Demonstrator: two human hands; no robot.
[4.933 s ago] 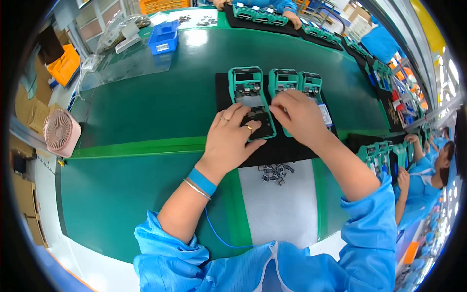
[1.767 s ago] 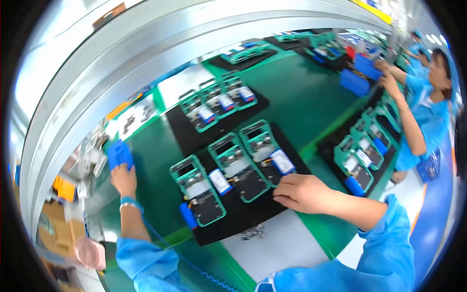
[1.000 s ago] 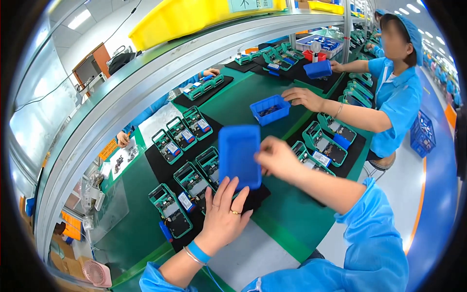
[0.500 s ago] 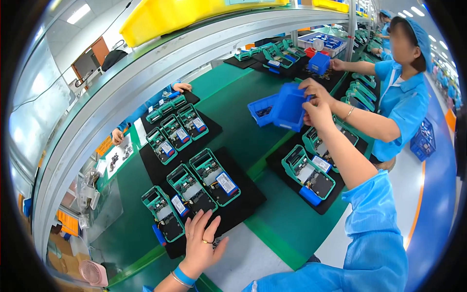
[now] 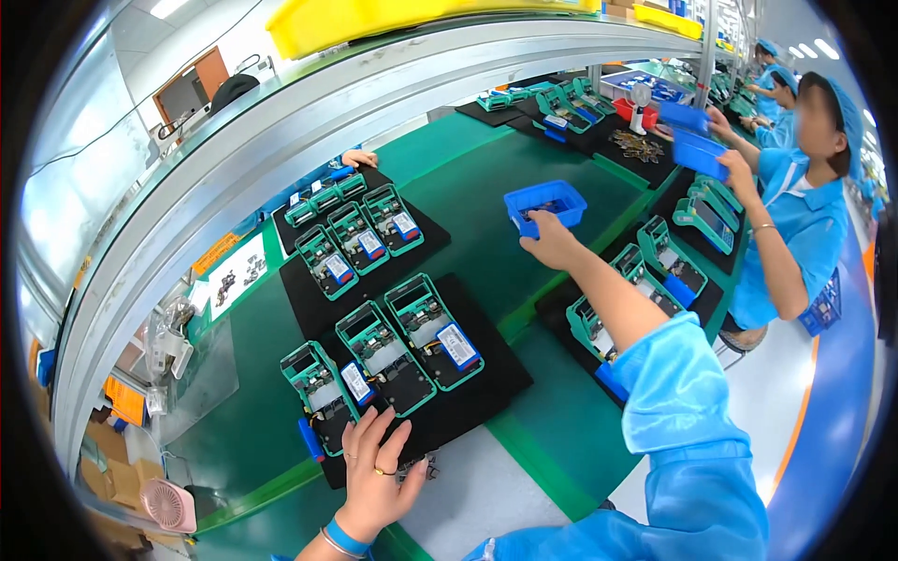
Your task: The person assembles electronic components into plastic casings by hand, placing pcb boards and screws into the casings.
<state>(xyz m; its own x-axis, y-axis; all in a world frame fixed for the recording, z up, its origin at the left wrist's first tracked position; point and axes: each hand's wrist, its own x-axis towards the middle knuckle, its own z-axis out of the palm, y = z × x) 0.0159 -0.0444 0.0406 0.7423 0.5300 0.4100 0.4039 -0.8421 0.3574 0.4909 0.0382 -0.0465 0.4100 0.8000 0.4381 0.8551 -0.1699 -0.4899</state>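
My right hand (image 5: pixel 552 243) reaches across the table to a small blue bin (image 5: pixel 572 217), its fingers over the near wall and apparently gripping it. Small dark parts (image 5: pixel 556 205) lie inside the bin. My left hand (image 5: pixel 377 475) hovers at the front edge of a black mat (image 5: pixel 486 381) with its fingers spread and nothing held. Just beyond it are green handheld device housings with open backs, the nearest one (image 5: pixel 323 397) partly hidden by my fingers. A blue-labelled battery (image 5: pixel 356 382) sits beside it. Small metal parts (image 5: pixel 428 466) show by my left thumb.
A co-worker (image 5: pixel 781 196) at the right holds two blue bins, the lower one (image 5: pixel 699 154) nearer. More housings (image 5: pixel 669 257) stand on a mat at right. A metal shelf beam (image 5: pixel 309 122) arches over the far side. Another person's hand (image 5: pixel 359 159) rests beyond the far mat.
My right hand has let go of the empty blue bin and moved left to the one holding parts. The co-worker has drawn the empty bin away right. My left hand stays near the mat.
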